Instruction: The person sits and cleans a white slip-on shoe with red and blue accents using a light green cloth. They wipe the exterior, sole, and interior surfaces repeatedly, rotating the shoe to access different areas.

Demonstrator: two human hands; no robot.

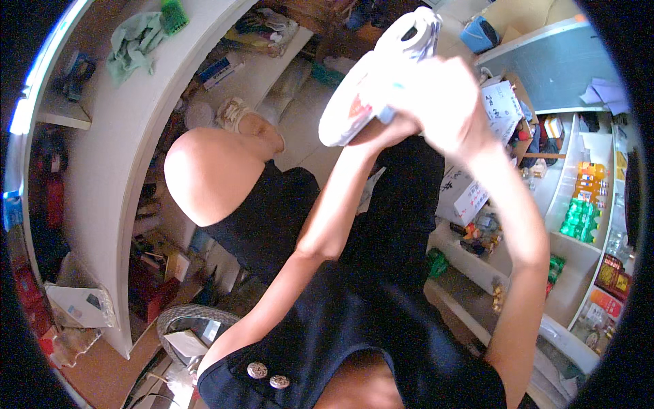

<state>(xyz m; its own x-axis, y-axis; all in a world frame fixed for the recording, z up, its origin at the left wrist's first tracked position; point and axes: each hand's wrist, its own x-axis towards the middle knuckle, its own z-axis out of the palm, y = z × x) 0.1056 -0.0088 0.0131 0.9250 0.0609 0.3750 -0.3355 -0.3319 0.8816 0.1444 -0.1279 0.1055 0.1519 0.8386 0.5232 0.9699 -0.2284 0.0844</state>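
A white sneaker [347, 102] is raised in front of me, its opening toward the top of the view and an orange-red patch on its side. From beneath, my left hand [395, 129] supports the shoe, closed against it, most of its fingers hidden. My right hand [449, 102] lies over the near side of the sneaker, curled, bright and smeared by motion. A small pale-blue bit shows by its fingertips; what it grips, if anything, cannot be made out.
A long white counter [146, 116] curves along the left, with a pale green cloth [136, 44] and a green brush [174, 15] on it. White shelves with orange bottles [591, 180] and green bottles [580, 219] stand at right. My bare knee [208, 174] is raised near the counter.
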